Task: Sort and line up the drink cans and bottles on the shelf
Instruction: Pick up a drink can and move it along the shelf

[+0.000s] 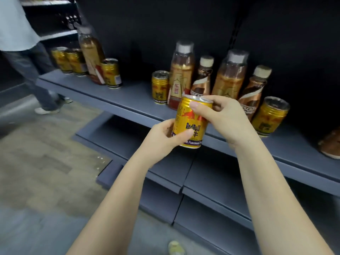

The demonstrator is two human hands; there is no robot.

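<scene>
A: Both hands are on one gold can (191,121), held in the air just in front of the shelf (128,100). The left hand (161,138) wraps the base and the right hand (219,116) pinches the rim.

B: What's the risk?

A: Setting it down, I'd say. Right behind it stands a tight bunch — tea bottles (181,74), coffee bottles (202,78), another can (160,87). A knuckle or the can itself could clip a tall bottle and topple it into its neighbours.

B: And the far right?

A: A can (270,116) there looks tilted near the front edge, so a nudge might send it off.

B: Is the shelf any help?

A: It's flat, grey and smooth, with no lip I can see, and bare between the two groups. Lower shelves jut out beneath. The floor (46,144) looks like worn wood, and another person (24,43) stands at the left end — close enough to bump.
</scene>
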